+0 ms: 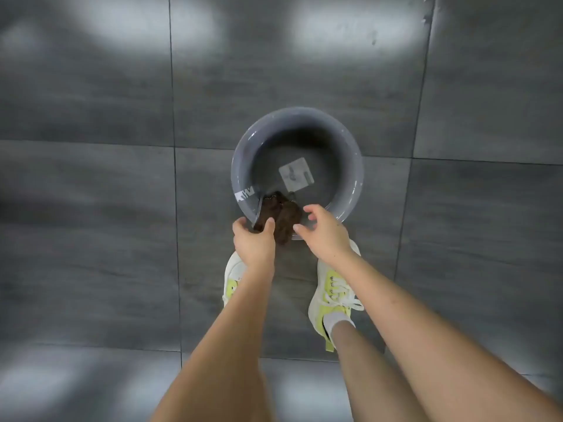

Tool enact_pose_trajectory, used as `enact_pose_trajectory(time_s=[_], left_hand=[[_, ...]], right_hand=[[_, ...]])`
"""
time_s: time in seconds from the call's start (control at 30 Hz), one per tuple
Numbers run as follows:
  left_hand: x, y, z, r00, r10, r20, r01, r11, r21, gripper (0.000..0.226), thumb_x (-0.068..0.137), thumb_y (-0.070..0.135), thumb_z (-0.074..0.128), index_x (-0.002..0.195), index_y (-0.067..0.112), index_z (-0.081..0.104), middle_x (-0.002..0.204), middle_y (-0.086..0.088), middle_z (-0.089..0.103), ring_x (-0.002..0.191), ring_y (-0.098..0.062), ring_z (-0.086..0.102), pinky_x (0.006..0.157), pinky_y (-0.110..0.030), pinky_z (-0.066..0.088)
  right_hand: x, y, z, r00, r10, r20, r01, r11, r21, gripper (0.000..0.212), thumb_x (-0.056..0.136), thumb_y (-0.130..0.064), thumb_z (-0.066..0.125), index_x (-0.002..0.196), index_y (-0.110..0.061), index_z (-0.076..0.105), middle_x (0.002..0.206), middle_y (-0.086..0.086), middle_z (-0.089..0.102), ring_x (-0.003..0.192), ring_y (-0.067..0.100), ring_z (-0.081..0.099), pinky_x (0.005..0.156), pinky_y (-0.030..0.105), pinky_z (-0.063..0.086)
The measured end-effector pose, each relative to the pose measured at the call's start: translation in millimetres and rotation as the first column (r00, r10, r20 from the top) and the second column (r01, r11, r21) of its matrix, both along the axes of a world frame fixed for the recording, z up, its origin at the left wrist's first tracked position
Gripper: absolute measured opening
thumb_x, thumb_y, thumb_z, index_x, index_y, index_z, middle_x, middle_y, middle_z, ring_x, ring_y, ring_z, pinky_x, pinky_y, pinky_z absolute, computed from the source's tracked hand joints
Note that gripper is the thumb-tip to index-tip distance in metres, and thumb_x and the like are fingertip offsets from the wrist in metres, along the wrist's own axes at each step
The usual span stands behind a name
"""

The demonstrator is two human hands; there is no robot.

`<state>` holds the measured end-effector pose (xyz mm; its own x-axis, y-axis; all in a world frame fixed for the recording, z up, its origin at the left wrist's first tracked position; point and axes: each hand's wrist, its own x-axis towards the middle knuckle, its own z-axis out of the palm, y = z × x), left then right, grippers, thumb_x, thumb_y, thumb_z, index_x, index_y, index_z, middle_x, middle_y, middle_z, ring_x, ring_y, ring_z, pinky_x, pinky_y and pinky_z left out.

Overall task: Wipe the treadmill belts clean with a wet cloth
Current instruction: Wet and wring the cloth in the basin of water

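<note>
My left hand [254,239] grips a brown cloth [285,213] at the near rim of a grey basin [356,166]. My right hand [324,233] hovers just right of it, fingers spread. Grey floor tiles [91,178] stretch wide around the basin.

White sneakers [330,278] with yellow panels, white laces [342,295], white sock [338,324].

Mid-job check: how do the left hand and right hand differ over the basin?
The left hand grips the brown cloth with thumb and fingers curled round it; the right hand holds nothing, its fingers spread and loosely bent. The left hand sits at the near-left rim of the grey basin; the right hand hovers at the near-right rim, beside the cloth. Both are bare and reach down over the basin's near edge.
</note>
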<state>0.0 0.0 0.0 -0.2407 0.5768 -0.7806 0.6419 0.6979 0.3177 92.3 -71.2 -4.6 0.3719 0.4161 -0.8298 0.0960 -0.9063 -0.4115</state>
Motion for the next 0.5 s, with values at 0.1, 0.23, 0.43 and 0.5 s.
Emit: enact_pose_trajectory(time_s=[0.1, 0.23, 0.43, 0.5], left_hand=[[2.0, 1.6, -30.0, 0.987, 0.159, 0.019, -0.158, 0.987, -0.032, 0.069, 0.081, 0.019, 0.073, 0.139, 0.015, 0.034, 0.121, -0.005, 0.054, 0.098, -0.016, 0.053, 0.079, -0.02, 0.037], [0.2, 0.0, -48.7, 0.981, 0.189, -0.033, -0.189, 0.982, 0.004, 0.068, 0.079, 0.002, 0.069, 0.136, 0.017, 0.035, 0.103, -0.003, 0.059, 0.09, -0.018, 0.057, 0.076, -0.023, 0.042], [2.1, 8.8, -12.5, 0.982, 0.187, -0.029, -0.185, 0.98, 0.073, 0.053, 0.081, -0.009, 0.06, 0.125, 0.015, 0.042, 0.09, 0.005, 0.061, 0.087, -0.014, 0.061, 0.068, -0.01, 0.042], [1.5, 15.5, 9.7, 0.991, 0.127, 0.048, -0.13, 0.989, 0.074, 0.051, 0.081, -0.01, 0.061, 0.119, 0.018, 0.042, 0.093, 0.005, 0.063, 0.082, -0.005, 0.06, 0.057, 0.0, 0.039]], right_hand=[[-7.4, 7.6, -33.1, 0.999, -0.033, -0.03, 0.033, 0.999, -0.004, 0.054, 0.092, -0.032, 0.061, 0.141, -0.022, 0.041, 0.138, 0.0, 0.05, 0.123, 0.021, 0.051, 0.098, 0.034, 0.04], [-17.7, 10.0, -48.4, 0.988, -0.115, -0.1, 0.113, 0.993, -0.027, 0.056, 0.092, -0.03, 0.06, 0.143, -0.023, 0.038, 0.139, 0.001, 0.05, 0.122, 0.021, 0.051, 0.103, 0.039, 0.041], [-8.9, 12.2, -26.5, 0.964, -0.237, -0.122, 0.234, 0.972, -0.034, 0.049, 0.096, -0.032, 0.052, 0.142, -0.023, 0.039, 0.139, 0.001, 0.049, 0.118, 0.018, 0.052, 0.101, 0.038, 0.043], [-0.5, 18.0, -13.1, 0.923, -0.346, -0.17, 0.346, 0.938, -0.033, 0.049, 0.097, -0.037, 0.05, 0.143, -0.025, 0.038, 0.144, 0.002, 0.045, 0.125, 0.017, 0.048, 0.105, 0.039, 0.04]])
